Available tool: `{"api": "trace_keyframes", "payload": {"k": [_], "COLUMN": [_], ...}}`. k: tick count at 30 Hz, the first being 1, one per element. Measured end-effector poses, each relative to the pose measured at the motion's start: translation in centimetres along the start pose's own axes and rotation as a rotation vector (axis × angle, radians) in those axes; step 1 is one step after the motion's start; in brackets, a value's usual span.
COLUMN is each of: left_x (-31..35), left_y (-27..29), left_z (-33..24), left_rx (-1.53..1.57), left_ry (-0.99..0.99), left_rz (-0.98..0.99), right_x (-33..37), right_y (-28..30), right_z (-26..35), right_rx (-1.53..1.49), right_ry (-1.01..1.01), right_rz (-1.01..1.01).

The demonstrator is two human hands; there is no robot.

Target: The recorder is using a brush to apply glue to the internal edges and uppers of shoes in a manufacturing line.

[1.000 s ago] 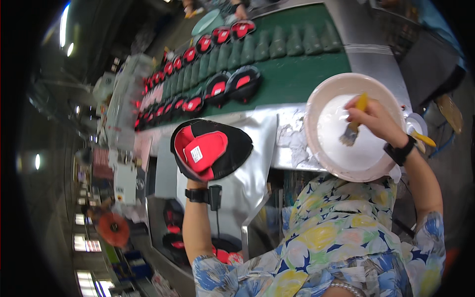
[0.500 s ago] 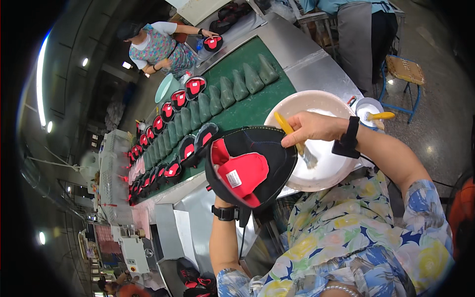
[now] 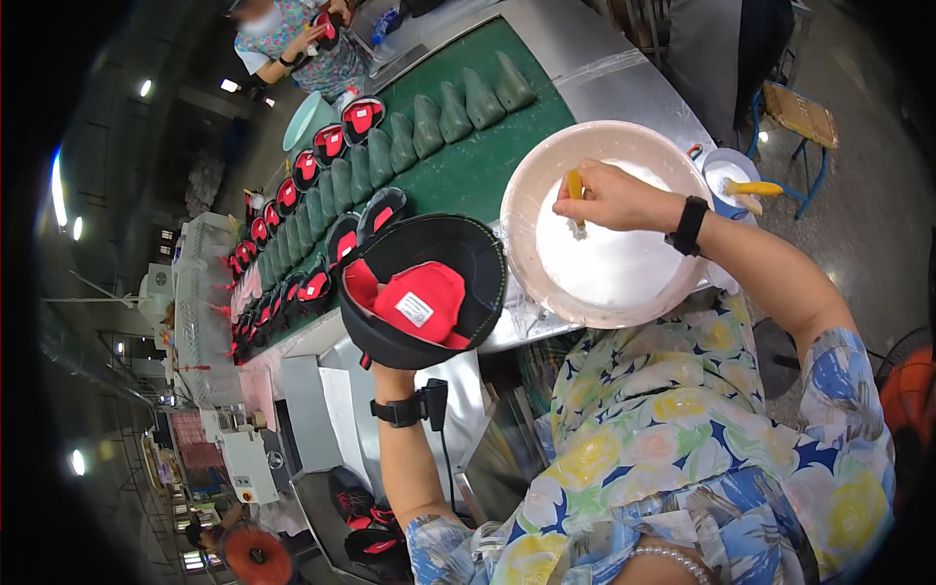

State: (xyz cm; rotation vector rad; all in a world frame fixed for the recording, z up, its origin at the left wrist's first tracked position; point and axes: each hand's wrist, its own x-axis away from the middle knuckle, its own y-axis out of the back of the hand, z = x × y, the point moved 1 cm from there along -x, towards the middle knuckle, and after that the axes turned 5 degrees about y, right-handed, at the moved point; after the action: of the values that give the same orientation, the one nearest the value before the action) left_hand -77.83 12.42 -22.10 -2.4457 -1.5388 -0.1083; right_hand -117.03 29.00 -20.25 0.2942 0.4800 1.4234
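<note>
My right hand (image 3: 614,198) is closed around a brush with a yellow handle (image 3: 575,183). Its bristles are down at the white liquid (image 3: 604,263) inside a wide, pale pink basin (image 3: 531,255). On my left hand (image 3: 392,377) rests a black shoe upper (image 3: 480,278), its opening facing up. A red lining with a white label (image 3: 413,310) shows inside it. The upper hides most of the fingers of that hand, and it is held up just left of the basin.
A green conveyor belt (image 3: 458,200) carries rows of grey-green shoe lasts (image 3: 426,125) and black-and-red uppers (image 3: 363,115). Right of the basin stands a small pot (image 3: 723,174) with another yellow-handled brush (image 3: 756,188). Across the belt, a co-worker (image 3: 292,39) handles an upper.
My right hand has taken the brush from beside the upper into the basin's white liquid. My left hand has moved the upper left, away from the basin. The whole view has shifted.
</note>
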Motion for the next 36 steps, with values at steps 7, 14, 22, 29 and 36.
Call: {"api": "trace_keyframes", "payload": {"k": [7,14,22,29,36], "left_x": [-1.6,-2.7,-4.0,-3.5,-2.8], "left_y": [-2.5,-4.6,-11.5,-15.7,-14.6], "left_z": [-1.0,-2.5,-2.5,-0.8,-0.6], "left_rx": [0.044,0.084,0.125,0.179,-0.079], "left_ry": [-0.012,-0.023,-0.038,-0.068,-0.323], "left_rz": [-0.014,-0.026,0.07,0.02,-0.032], "right_x": [2.1,2.5,1.9,3.3,3.8], "right_y": [-3.8,4.6,6.8,4.9,2.1], "right_z": [-0.7,0.4,4.1,3.1,2.5], "right_rx": [0.202,0.123,0.045,-0.09,-0.34], "right_ry": [0.16,0.246,0.361,0.101,-0.091], "right_rz": [0.201,-0.036,-0.277,-0.542,-0.5]}}
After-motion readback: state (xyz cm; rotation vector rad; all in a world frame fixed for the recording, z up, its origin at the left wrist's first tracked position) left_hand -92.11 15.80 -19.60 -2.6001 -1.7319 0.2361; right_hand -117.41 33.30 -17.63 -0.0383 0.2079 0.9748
